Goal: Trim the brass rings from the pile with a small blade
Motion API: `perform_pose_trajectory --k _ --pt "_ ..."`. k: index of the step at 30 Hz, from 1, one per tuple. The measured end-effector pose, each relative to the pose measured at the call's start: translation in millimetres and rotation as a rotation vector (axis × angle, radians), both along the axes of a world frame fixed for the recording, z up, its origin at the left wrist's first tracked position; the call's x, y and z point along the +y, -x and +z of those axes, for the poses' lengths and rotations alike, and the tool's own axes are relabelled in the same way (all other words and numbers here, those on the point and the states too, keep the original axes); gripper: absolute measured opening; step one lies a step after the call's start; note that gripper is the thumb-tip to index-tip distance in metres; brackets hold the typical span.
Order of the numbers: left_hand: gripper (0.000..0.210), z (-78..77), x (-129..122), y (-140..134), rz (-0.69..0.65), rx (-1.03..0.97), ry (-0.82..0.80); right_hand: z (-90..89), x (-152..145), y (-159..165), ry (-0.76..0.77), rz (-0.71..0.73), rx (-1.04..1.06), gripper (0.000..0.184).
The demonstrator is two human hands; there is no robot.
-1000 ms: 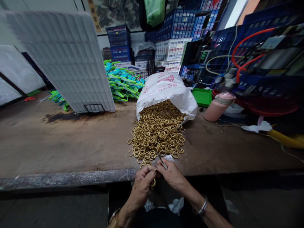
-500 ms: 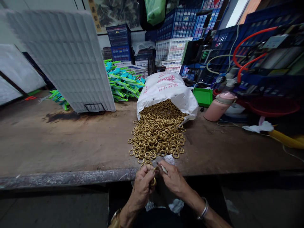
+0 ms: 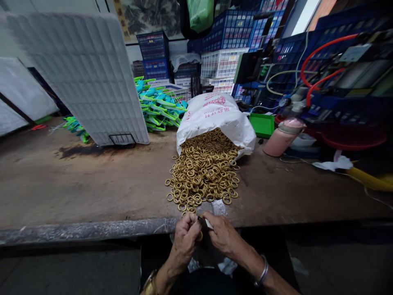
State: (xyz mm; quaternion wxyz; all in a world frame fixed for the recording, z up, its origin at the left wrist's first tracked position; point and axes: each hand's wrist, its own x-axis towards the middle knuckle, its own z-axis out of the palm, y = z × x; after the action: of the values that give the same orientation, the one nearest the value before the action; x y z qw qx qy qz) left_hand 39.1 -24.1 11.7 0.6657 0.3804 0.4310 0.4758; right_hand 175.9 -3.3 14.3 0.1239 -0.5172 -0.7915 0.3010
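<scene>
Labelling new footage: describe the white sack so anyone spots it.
Find the long brown table. On it, a heap of gold-coloured rings spills from the mouth of the white sack. Red printing sets it apart from the pale ribbed panel and pink bottle.

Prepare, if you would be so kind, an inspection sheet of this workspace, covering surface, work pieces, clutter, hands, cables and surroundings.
Surface: brown worktop, with a dark stain toward the left.
Work pieces: gold-coloured rings spill from the open mouth of a white sack.
Clutter: pink bottle and green tray right of the sack; green-and-blue items left of it.
Hands: left hand holds a gold ring; right hand grips a slim pale-handled tool, its tip unclear.
Cables: orange-red tubing at right.
Surroundings: stacked blue crates and white crates behind.
</scene>
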Motion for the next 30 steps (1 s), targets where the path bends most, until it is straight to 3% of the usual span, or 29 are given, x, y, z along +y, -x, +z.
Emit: perform_pose_trajectory --k 11,13,16,18,24,27,30 --pt "0.038 -0.7 -4.0 4.7 0.008 0.033 0.017 -5.1 -1.5 1.4 -0.044 -0.017 -0.177 0.026" --pt "0.036 0.8 -9.6 5.8 -0.035 0.015 0.038 -9.2 2.9 -1.8 -0.080 -0.056 -0.234 0.027" --pt "0.035 0.7 -20.1 4.8 -0.204 -0.019 0.071 -13.2 13.5 -7.6 -0.127 -0.159 -0.303 0.025" --pt "0.033 -6.9 -24.7 2.5 -0.287 -0.027 0.109 -14.4 20.4 -8.3 -0.157 -0.172 -0.283 0.024" --pt "0.025 -58.0 -21.4 -7.8 -0.235 0.044 0.385 -17.2 24.9 12.3 -0.221 -0.104 -0.068 0.026" --pt "0.019 -70.3 -16.7 -11.5 -0.215 0.060 0.325 -15.7 22.8 22.8 -0.209 -0.087 -0.045 0.023" --pt "0.012 -71.9 -10.8 -11.6 -0.159 0.140 0.198 -12.3 21.5 28.7 -0.177 -0.090 -0.110 0.018"
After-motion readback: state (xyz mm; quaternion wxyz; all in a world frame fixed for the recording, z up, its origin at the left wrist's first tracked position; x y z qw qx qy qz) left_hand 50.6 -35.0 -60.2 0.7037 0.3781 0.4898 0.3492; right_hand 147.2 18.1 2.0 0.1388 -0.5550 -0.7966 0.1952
